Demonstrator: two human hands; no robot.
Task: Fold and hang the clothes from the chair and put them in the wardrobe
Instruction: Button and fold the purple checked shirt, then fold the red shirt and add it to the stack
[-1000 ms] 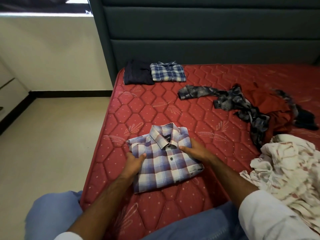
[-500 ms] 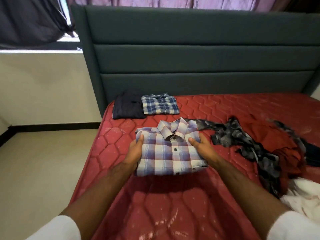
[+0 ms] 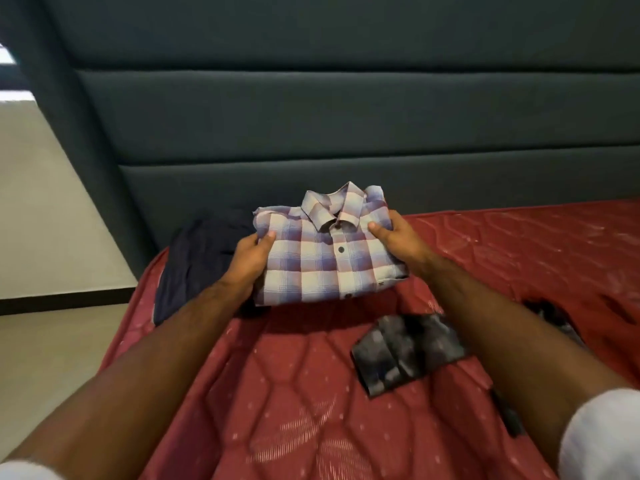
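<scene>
Near the headboard, my left hand and right hand grip the folded plaid shirt; grey garment unfolded, wardrobe step pending.

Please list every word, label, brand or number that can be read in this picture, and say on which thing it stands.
None can be read. The folded plaid shirt, held by the left hand and the right hand, shows no legible label; its collar's inside is too blurred. The red mattress bears only patterns.
</scene>
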